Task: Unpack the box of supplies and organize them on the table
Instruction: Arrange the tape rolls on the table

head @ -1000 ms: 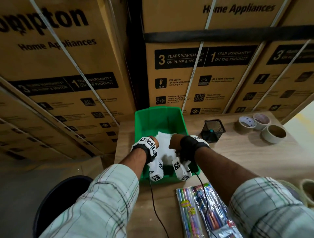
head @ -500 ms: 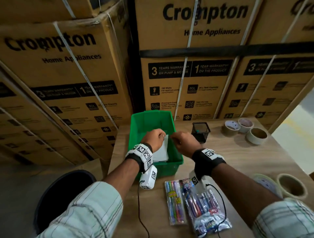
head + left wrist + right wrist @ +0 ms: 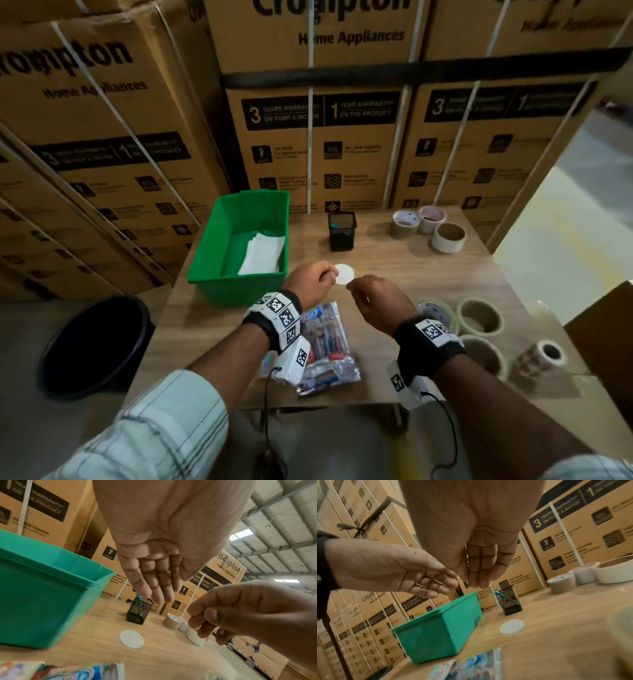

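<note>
The green bin stands at the table's left back with white paper sheets inside. Just right of it a small white round disc lies flat on the wooden table; the same disc shows under both hands in the left wrist view. My left hand hovers over the disc's left edge, fingers straight and holding nothing. My right hand hangs beside it with loosely curled, empty fingers. Packs of coloured pens lie under my left wrist.
A black mesh pen holder stands behind the disc. Three tape rolls sit at the back right and several more at the front right. Strapped cardboard boxes wall off the back. A black bucket is on the floor, left.
Both hands have come out of the green bin and moved right over the table. The white disc now lies on the table. The paper sheets stay in the bin.
</note>
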`<state>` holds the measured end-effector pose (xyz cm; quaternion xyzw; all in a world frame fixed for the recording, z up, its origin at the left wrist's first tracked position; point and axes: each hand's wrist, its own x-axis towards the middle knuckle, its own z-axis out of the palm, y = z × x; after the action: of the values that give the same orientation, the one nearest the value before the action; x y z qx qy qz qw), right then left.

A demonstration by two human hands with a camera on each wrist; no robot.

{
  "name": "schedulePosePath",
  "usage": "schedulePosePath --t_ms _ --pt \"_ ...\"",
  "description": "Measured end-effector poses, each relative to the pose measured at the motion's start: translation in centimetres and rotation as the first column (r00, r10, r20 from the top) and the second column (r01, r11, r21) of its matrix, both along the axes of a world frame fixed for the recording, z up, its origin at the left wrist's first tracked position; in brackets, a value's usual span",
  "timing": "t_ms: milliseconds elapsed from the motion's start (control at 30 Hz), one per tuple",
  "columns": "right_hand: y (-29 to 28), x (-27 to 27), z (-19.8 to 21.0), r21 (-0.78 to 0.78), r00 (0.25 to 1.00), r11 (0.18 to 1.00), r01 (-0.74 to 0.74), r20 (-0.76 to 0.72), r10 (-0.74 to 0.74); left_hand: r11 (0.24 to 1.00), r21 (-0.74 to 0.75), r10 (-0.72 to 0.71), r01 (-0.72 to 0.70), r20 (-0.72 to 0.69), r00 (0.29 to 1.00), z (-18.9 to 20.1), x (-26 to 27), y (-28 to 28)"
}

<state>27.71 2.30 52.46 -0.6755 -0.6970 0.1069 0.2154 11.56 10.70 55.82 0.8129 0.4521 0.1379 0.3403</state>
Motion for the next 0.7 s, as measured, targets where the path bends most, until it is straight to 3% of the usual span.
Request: schedulePosePath --t_ms 267,433,700 --pt "-3.3 6.0 -1.5 -0.052 0.996 0.995 0.083 -0.029 -0.085 0.995 -0.032 -0.097 0.096 -0.056 0.994 -3.3 4.2 -2.7" --pt "-2.3 8.8 -2.2 -0.112 0.984 0.977 0.179 -0.005 -0.181 0.986 -0.06 -0.155 0.153 -0.029 0.988 -4.6 7.2 -0.5" --pt "2.0 14.2 0.2 -0.175 0.943 0.927 0.331 0.096 -0.319 0.968 -0.084 -0.24 0.237 -0.035 0.97 -4.4 14.5 5.0"
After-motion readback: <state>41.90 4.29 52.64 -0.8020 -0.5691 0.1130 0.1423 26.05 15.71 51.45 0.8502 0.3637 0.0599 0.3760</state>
